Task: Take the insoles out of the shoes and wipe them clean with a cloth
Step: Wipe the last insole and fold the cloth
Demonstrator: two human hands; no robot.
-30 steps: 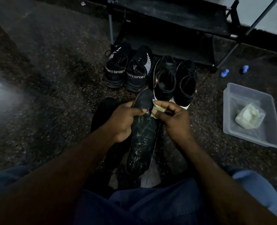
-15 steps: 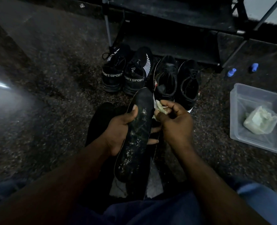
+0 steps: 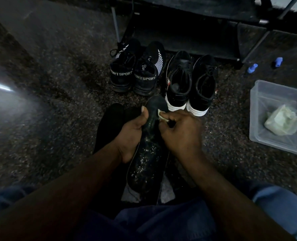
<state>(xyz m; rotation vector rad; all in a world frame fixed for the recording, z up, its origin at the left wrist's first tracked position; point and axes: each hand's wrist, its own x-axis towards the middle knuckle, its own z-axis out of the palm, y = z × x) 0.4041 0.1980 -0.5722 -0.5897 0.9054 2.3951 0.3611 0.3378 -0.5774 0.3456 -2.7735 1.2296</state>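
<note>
The fingers [image 3: 171,117] of my right hand [image 3: 182,134] are curled tight on a small pale crumpled cloth [image 3: 161,115], pressing it to the long black grit-speckled insole [image 3: 149,153] near its toe, at twelve o'clock from my lap. My left hand [image 3: 132,131] grips the insole's edge, thumb on top. I judge so small a wad could slip out, or the insole could buckle under the pressure.

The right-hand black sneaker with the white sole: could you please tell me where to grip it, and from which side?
Grip its heel collar, coming from above on the near side. The right-hand sneaker stands upright, heel nearest the camera, mouth open upward, so a thumb should fit inside; its mate sits close on its left.
</note>
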